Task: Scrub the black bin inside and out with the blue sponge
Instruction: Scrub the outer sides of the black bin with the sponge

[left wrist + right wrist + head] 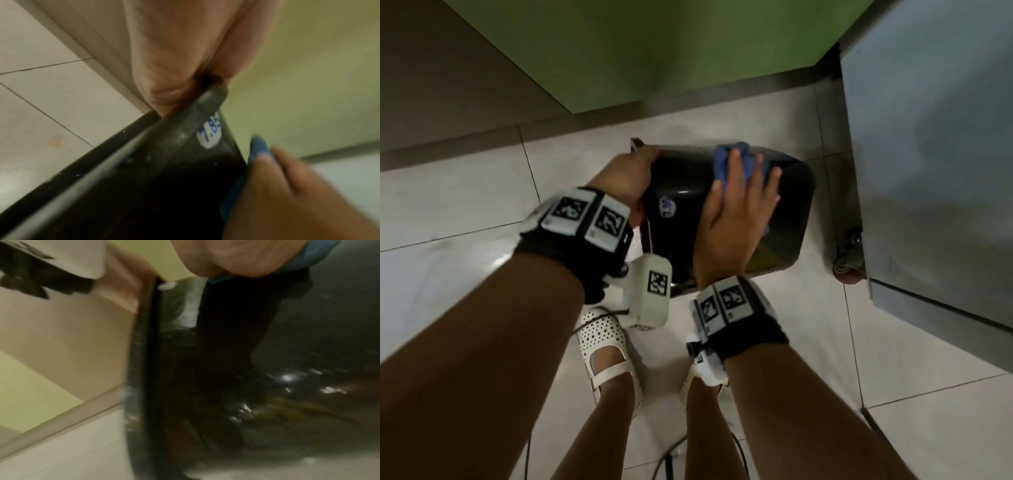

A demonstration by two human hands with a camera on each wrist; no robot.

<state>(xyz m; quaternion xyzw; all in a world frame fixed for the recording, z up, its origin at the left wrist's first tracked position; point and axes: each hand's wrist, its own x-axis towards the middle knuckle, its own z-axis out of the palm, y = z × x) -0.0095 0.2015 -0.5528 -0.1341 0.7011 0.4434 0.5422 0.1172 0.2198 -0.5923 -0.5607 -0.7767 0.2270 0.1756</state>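
Observation:
The black bin [678, 185] is tipped on its side above the floor, with a white price sticker [667, 206] on its wall. My left hand [631, 176] grips the rim at the bin's left end, its fingers curled out of sight. My right hand [739, 205] lies flat with spread, straight fingers and presses the blue sponge [724, 161] against the bin's outer wall. In the left wrist view the rim [185, 126] sits in my left hand's [174, 65] grip, with the sponge [257, 146] beyond. The right wrist view is blurred: palm [236, 256], sponge [316, 257], glossy bin wall [287, 345].
A grey metal cabinet [928, 137] on castors [847, 270] stands close to the bin's right. A green wall [654, 51] is behind. Pale floor tiles [465, 205] spread to the left. My feet in white shoes [606, 346] and a black cable [671, 455] are below.

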